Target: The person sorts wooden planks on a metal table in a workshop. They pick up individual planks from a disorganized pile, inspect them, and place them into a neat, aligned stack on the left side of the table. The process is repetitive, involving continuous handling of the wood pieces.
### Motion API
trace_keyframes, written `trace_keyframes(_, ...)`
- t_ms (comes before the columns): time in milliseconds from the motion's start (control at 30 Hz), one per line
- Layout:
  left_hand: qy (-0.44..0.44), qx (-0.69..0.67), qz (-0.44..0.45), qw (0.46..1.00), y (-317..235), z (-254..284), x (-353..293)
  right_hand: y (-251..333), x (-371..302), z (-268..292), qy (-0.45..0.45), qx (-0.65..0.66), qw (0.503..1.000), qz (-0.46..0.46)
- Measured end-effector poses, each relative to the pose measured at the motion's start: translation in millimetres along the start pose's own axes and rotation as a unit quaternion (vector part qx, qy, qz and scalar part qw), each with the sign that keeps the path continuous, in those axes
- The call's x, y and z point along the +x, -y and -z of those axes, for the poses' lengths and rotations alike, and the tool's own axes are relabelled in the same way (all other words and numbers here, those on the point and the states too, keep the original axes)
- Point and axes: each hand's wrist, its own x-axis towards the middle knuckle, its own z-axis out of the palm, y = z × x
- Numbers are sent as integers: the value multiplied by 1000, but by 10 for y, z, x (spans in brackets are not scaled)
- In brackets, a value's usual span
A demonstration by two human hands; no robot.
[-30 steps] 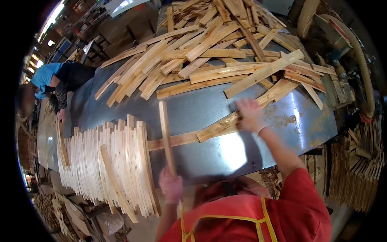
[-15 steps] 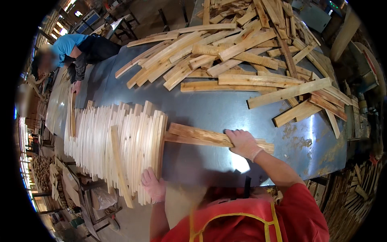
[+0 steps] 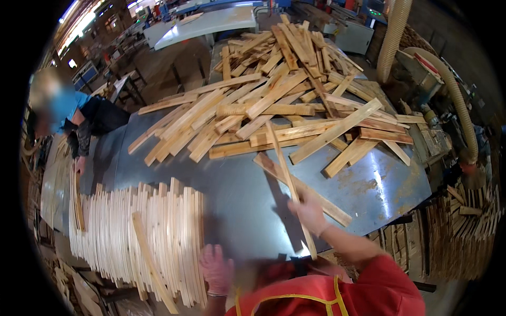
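While a loose heap of wooden slats (image 3: 274,100) sprawls across the far half of a grey metal table (image 3: 237,200), a person in a red top and yellow-strapped apron leans over its near edge. Beyond the heap stand a pale tabletop, blue machines and two ribbed dust hoses (image 3: 453,100) curving down at the right. More offcuts are stacked below the table's right edge.

At the near left stands a tight row of slats on edge (image 3: 132,231), packed face to face, too many to count. One loose slat (image 3: 150,260) leans diagonally across the front of the row. Between this row and the heap the metal is mostly bare, with sawdust smears toward the right.

The right hand (image 3: 308,210) is closed around a narrow wooden strip (image 3: 287,184), gripping it toward its near end. The strip is raised above the table, and its long axis runs from close to the person's chest up and away toward the heap, tilting slightly left at the far end. Under it a wider board (image 3: 303,187) lies flat, running diagonally from upper left to lower right, crossing the strip's line.

The left hand (image 3: 216,268) is blurred, fingers spread and holding nothing, just beside the right end of the upright row.

At the far left a second person in a blue top (image 3: 66,113) bends over the table, one hand (image 3: 79,166) near another slat (image 3: 78,205) standing against the row's far end.
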Motion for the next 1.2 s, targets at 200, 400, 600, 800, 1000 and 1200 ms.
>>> trace_keyframes(200, 88, -178, -91, 976, -884, 71, 132, 2057, 1659, 1282, -103, 221, 924, 295)
trace_keyframes(400, 61, -212, -66, 973, -1234, -43, -9, 838, 1877, 1517, -185, -596, 709, 327)
trace_keyframes(600, 139, -192, -47, 970, -1381, 48, 299, 675, 2110, 1749, 39, -716, 671, 189)
trace_keyframes(800, 180, -187, -8, 966, -1314, -43, 396, 544, 1129, 1082, 184, -464, 861, 92)
trace_keyframes(1000, 211, -191, -44, 958, -1196, 44, 340, -261, 661, 174, 60, -498, 859, 101)
trace_keyframes(1200, 136, -392, 130, 900, -1037, -56, 304, 156, 42, -981, 95, -60, 994, 6)
